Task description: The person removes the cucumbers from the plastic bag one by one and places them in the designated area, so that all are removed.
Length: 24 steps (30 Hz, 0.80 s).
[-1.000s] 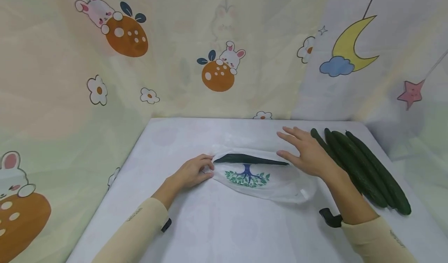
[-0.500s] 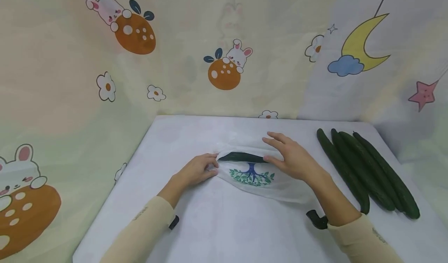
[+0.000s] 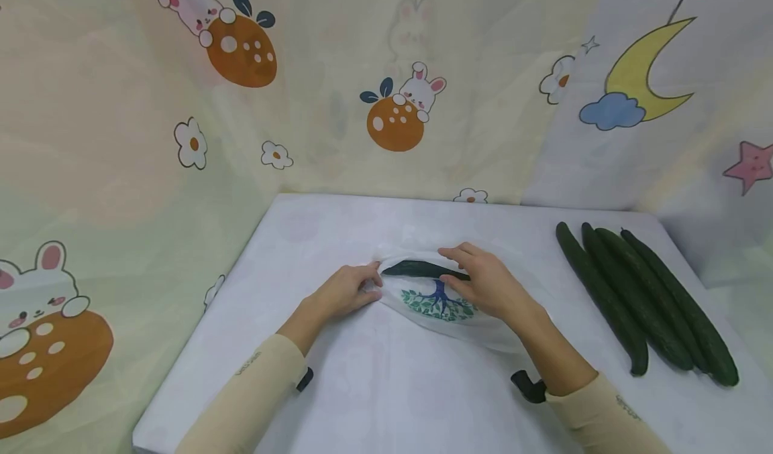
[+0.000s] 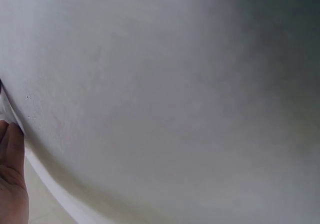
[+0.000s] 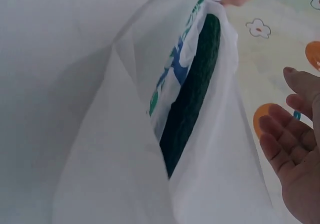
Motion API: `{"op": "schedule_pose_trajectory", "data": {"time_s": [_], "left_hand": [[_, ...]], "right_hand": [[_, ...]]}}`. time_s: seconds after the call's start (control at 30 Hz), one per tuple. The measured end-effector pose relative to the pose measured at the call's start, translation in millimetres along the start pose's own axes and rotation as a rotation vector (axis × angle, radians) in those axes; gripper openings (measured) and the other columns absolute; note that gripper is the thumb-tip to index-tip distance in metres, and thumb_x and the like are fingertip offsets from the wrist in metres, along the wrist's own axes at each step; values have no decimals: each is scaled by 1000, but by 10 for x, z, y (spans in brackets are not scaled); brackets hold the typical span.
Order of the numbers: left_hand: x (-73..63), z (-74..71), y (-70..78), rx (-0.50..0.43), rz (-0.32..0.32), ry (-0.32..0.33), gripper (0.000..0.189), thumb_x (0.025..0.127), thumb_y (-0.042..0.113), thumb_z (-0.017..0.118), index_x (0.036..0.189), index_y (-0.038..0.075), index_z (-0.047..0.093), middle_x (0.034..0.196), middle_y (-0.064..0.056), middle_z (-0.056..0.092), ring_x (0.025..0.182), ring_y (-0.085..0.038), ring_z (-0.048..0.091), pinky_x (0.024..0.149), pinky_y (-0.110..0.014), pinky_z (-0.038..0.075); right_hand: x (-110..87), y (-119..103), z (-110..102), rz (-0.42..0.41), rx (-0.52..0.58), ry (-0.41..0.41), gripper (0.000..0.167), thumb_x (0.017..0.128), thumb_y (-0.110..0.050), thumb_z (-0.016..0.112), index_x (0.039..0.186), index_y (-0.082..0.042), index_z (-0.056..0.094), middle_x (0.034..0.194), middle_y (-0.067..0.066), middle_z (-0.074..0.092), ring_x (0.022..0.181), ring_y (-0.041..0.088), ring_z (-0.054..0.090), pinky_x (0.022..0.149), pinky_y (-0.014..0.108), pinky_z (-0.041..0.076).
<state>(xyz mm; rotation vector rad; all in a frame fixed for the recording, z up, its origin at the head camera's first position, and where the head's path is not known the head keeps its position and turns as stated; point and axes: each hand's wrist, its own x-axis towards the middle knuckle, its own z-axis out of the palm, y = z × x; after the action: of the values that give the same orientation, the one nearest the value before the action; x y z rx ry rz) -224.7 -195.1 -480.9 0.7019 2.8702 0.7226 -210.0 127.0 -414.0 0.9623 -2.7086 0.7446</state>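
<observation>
A white plastic bag point(image 3: 423, 310) printed with a green-leaved, blue-trunked tree lies mid-table in the head view. Through its long slit-like opening shows a dark green cucumber point(image 3: 413, 268), also seen lengthwise in the right wrist view as a cucumber point(image 5: 195, 93) between the bag's edges. At the bag's left corner, my left hand point(image 3: 344, 292) pinches the plastic between thumb and fingers. My right hand point(image 3: 492, 281) hovers over the bag's opening, fingers spread and slightly bent, thumb overlapping the cucumber's right part. That right hand point(image 5: 295, 144) holds nothing in the right wrist view.
Several long cucumbers point(image 3: 640, 300) lie side by side at the table's right. The white table point(image 3: 338, 393) ends at a far edge, close to a hanging cloth backdrop point(image 3: 326, 105) with rabbits, flowers and a moon.
My right hand has moved left and down from beyond the bag's right end to over its opening. My left hand stays at the bag's left corner. The head view has shifted slightly.
</observation>
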Motion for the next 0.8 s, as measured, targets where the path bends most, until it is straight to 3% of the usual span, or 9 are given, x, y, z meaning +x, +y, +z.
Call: {"op": "schedule_pose_trajectory", "data": {"time_s": [0.07,0.17,0.4,0.5,0.8], "left_hand": [[11,-5,8,-1,-1,-1,19,97,32,73,113,24,69,157,-2,49,132,-21,59,110,-40,45],[25,-13,12,1,-7,-9,19,97,33,73,113,24,69,157,-2,48,137,-22,55,113,-40,42],[12,-17,-2,15,-41,-16,18,96,33,74,112,27,70,157,-1,48,121,-19,63,107,-41,46],[12,-7,-11,14,-41,-22,19,96,33,74,113,27,70,157,-2,48,123,-19,62,108,-41,45],[32,10,-26,8,-48,-23,18,96,33,74,113,28,70,157,-2,48,123,-19,62,108,-41,45]], "right_hand": [[11,-2,36,-6,24,-8,51,91,-18,80,138,-7,62,116,10,69,95,25,66,80,38,58],[26,16,100,-19,66,-50,49,92,-17,79,137,-5,63,115,11,69,95,25,66,80,38,57],[28,114,239,11,147,-165,48,95,-17,75,139,-5,61,118,13,66,106,31,68,91,45,57],[13,141,263,34,168,-195,51,95,-17,75,142,-5,59,123,14,66,112,32,67,95,48,55],[50,195,331,30,85,-243,55,97,-24,73,147,-12,54,141,11,59,131,31,57,108,51,47]]}}
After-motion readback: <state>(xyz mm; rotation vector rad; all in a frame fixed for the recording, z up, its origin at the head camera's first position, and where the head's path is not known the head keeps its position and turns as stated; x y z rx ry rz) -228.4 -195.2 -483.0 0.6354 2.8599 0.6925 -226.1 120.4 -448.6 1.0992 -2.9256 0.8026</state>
